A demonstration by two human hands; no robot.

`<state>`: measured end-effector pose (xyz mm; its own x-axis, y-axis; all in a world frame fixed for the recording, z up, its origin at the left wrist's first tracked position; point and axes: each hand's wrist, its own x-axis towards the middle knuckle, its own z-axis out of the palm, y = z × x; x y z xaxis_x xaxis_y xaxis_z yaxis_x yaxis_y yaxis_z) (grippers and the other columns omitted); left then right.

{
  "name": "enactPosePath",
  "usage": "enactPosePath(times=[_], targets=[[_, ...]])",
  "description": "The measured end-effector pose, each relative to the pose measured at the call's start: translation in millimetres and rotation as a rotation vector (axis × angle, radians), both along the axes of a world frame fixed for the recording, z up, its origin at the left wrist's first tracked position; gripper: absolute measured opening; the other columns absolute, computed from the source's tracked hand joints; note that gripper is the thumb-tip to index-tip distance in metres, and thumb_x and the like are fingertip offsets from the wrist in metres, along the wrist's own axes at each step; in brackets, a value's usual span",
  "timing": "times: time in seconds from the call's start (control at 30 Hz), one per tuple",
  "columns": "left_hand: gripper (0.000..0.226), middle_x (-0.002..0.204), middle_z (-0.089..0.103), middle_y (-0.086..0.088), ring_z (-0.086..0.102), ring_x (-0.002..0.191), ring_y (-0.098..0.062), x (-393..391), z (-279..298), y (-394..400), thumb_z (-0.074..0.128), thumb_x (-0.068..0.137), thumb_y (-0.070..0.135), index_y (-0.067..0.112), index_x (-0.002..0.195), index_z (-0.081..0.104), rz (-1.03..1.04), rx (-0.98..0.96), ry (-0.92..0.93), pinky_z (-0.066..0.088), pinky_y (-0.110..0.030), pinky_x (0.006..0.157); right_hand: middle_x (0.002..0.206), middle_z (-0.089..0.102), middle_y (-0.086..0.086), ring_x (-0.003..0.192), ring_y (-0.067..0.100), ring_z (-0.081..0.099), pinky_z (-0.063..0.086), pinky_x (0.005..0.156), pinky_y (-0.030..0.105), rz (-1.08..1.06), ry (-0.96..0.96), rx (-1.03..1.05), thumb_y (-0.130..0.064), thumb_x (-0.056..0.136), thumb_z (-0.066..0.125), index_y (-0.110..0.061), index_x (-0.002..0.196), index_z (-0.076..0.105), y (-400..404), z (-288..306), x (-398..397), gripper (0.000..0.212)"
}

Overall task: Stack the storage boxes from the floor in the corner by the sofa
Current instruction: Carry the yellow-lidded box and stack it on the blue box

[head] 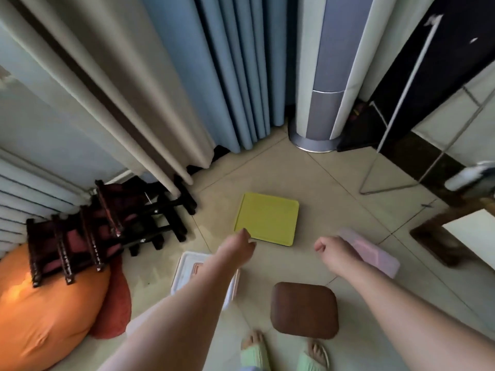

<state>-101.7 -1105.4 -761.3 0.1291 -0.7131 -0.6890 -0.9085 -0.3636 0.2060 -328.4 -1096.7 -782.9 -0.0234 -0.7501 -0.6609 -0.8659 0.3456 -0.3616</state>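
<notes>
yellow box (267, 219) flat on the floor (334, 183) | left hand (238, 243) at its near left corner, fingers curled, holding nothing | right hand (330, 249) just right of it, fingers curled, empty | pink box (375, 254), white box (187, 271), brown box (304, 309) nearby

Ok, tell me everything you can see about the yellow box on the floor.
The yellow box lies flat on the beige floor tiles, near the curtained corner. Only its top shows: a flat, roughly square lid with rounded corners, looking like matte plastic, closed. Its depth cannot be judged from above. The left hand overlaps its near left corner; contact is unclear. It lies apart from the other boxes.
</notes>
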Motion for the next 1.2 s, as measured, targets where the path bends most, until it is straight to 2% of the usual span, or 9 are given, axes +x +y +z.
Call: enactPosePath(times=[0.07,0.23,0.43,0.57,0.73,0.8,0.9,1.07,1.2], targets=[[0.040,0.128,0.060,-0.014,0.057,0.117,-0.030,7.1,-45.3,-33.3,0.046,0.100,0.032,0.012,0.134,0.047,0.017,0.034,0.007,0.045,-0.030,0.092,0.123,0.062,0.007,0.109,0.026,0.062,0.050,0.089,0.028,-0.018,-0.003,0.018,-0.010,0.093,0.043,-0.019,0.110,0.067,-28.4,-45.2,4.8,0.031],[0.041,0.125,0.062,-0.014,0.060,0.114,-0.030,29.2,-171.3,-103.2,0.047,0.099,0.030,0.011,0.136,0.045,0.043,0.068,-0.004,0.047,-0.028,0.088,0.126,0.062,0.006,0.112,0.025,0.062,0.049,0.087,0.027,-0.069,-0.038,0.103,-0.014,0.091,0.046,-0.019,0.116,0.065,-87.1,-168.7,34.2,0.032],[0.058,0.142,0.048,-0.018,0.049,0.129,-0.033,46.8,-333.2,-173.8,0.049,0.099,0.029,0.009,0.149,0.030,0.038,0.094,-0.043,0.042,-0.033,0.101,0.130,0.055,0.016,0.119,0.031,0.057,0.047,0.090,0.031,-0.149,0.004,0.181,-0.019,0.089,0.051,-0.013,0.129,0.052,-146.9,-338.3,61.0,0.040],[0.072,0.146,0.037,-0.020,0.042,0.133,-0.037,59.0,-418.0,-196.8,0.055,0.095,0.036,0.004,0.150,0.021,0.073,0.065,-0.111,0.038,-0.041,0.107,0.135,0.051,0.019,0.123,0.034,0.054,0.047,0.093,0.034,-0.291,0.066,0.264,-0.019,0.087,0.058,-0.005,0.133,0.042,-166.8,-419.4,74.2,0.050],[0.089,0.148,0.034,-0.017,0.039,0.134,-0.040,84.3,-491.0,-211.1,0.066,0.087,0.037,0.006,0.152,0.014,0.329,0.042,-0.076,0.036,-0.044,0.109,0.134,0.053,0.019,0.121,0.034,0.056,0.048,0.094,0.036,-0.596,0.003,0.326,-0.017,0.081,0.071,0.001,0.143,0.029,-179.3,-492.5,81.4,0.077],[0.083,0.143,0.040,-0.015,0.041,0.131,-0.039,91.7,-504.4,-213.8,0.069,0.084,0.034,0.010,0.148,0.021,0.397,0.039,-0.049,0.039,-0.044,0.107,0.125,0.057,0.016,0.116,0.034,0.058,0.050,0.090,0.039,-0.794,-0.147,0.350,-0.014,0.076,0.075,0.000,0.137,0.040,-181.2,-507.8,83.0,0.072],[0.068,0.136,0.039,-0.015,0.041,0.128,-0.038,94.4,-507.3,-217.2,0.070,0.082,0.019,0.012,0.138,0.031,0.473,0.024,-0.054,0.045,-0.046,0.102,0.126,0.051,0.013,0.121,0.035,0.051,0.046,0.086,0.047,-0.917,-0.159,0.353,-0.008,0.080,0.072,-0.006,0.134,0.040,-186.5,-509.8,84.1,0.062],[0.072,0.137,0.033,-0.012,0.032,0.130,-0.033,105.0,-458.4,-208.7,0.071,0.081,0.012,0.010,0.140,0.030,0.466,-0.094,-0.101,0.042,-0.043,0.098,0.134,0.052,0.018,0.122,0.039,0.053,0.047,0.097,0.055,-0.810,-0.061,0.220,-0.014,0.076,0.076,-0.006,0.130,0.041,-197.2,-468.1,92.1,0.065],[0.070,0.135,0.034,-0.012,0.034,0.129,-0.034,124.0,-377.2,-195.7,0.073,0.078,0.015,0.010,0.134,0.032,0.594,-0.127,-0.050,0.038,-0.040,0.103,0.128,0.058,0.021,0.115,0.038,0.058,0.050,0.089,0.040,-0.714,-0.053,0.055,-0.017,0.083,0.071,-0.003,0.129,0.046,-216.6,-380.7,110.5,0.054]])
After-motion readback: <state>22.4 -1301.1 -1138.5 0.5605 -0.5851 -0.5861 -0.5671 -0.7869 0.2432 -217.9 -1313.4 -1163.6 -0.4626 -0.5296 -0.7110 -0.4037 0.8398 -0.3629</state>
